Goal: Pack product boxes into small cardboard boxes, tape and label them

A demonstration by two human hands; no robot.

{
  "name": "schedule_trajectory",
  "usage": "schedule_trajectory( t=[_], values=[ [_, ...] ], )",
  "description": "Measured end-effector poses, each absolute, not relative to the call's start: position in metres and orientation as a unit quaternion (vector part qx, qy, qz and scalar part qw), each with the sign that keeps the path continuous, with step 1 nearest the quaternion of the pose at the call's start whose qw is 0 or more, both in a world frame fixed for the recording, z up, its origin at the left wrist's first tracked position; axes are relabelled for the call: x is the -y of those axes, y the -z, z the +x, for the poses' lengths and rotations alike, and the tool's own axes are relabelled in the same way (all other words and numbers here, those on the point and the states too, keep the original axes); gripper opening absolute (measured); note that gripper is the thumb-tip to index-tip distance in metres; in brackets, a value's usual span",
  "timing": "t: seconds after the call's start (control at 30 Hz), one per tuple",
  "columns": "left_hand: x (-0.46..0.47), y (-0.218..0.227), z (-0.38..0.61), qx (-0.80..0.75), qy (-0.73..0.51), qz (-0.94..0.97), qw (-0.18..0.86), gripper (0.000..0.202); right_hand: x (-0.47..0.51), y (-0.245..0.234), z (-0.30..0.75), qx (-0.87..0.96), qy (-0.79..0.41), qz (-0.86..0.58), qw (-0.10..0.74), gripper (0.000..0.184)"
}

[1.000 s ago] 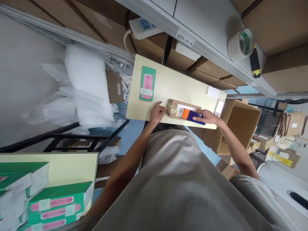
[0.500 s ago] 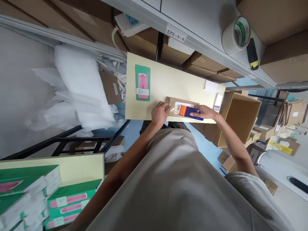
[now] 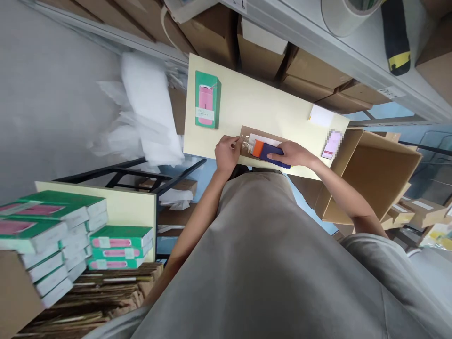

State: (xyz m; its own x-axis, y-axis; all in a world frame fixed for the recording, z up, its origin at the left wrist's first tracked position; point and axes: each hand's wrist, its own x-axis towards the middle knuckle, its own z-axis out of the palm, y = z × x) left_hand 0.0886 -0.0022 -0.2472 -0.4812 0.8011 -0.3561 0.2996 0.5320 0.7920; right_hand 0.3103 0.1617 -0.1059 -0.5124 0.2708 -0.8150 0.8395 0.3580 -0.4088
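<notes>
A narrow brown cardboard box (image 3: 247, 131) lies near the front edge of the cream table, with a white label (image 3: 273, 140) on top and shiny clear tape (image 3: 244, 140) at its left end. My left hand (image 3: 227, 153) is closed, its fingers pinched at that taped left end. My right hand (image 3: 293, 154) is wrapped round the right part of a dark blue tool with an orange end (image 3: 259, 148), which rests on the box over part of the label. The tool's exact kind is not clear. To the left stands a green box with a pink tumbler picture (image 3: 205, 101).
A phone (image 3: 331, 145) and a white paper (image 3: 320, 115) lie at the table's right. Beyond is a large open carton (image 3: 381, 165). Overhead, a shelf holds a tape roll (image 3: 348, 19) and a black-and-yellow cutter (image 3: 396, 40). Green boxes (image 3: 70, 207) are stacked lower left.
The view has shifted, bringing more of the lower left stacks into sight. My right hand stays on the blue and orange tool, my left at the box's left end.
</notes>
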Motion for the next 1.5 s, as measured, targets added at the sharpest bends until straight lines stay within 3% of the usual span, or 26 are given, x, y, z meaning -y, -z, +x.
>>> schedule_trajectory(
  t=[0.9, 1.3, 1.5],
  values=[
    [-0.001, 0.247, 0.103, -0.828, -0.350, 0.287, 0.331, 0.028, -0.162, 0.125, 0.311, -0.784, 0.430, 0.330, 0.302, 0.062],
    [-0.001, 0.248, 0.105, -0.836, -0.346, 0.280, 0.322, 0.021, -0.160, 0.124, 0.312, -0.781, 0.434, 0.342, 0.290, 0.063],
    [0.001, 0.253, 0.101, -0.827, -0.353, 0.289, 0.329, 0.029, -0.160, 0.123, 0.311, -0.786, 0.423, 0.343, 0.292, 0.066]
  ],
)
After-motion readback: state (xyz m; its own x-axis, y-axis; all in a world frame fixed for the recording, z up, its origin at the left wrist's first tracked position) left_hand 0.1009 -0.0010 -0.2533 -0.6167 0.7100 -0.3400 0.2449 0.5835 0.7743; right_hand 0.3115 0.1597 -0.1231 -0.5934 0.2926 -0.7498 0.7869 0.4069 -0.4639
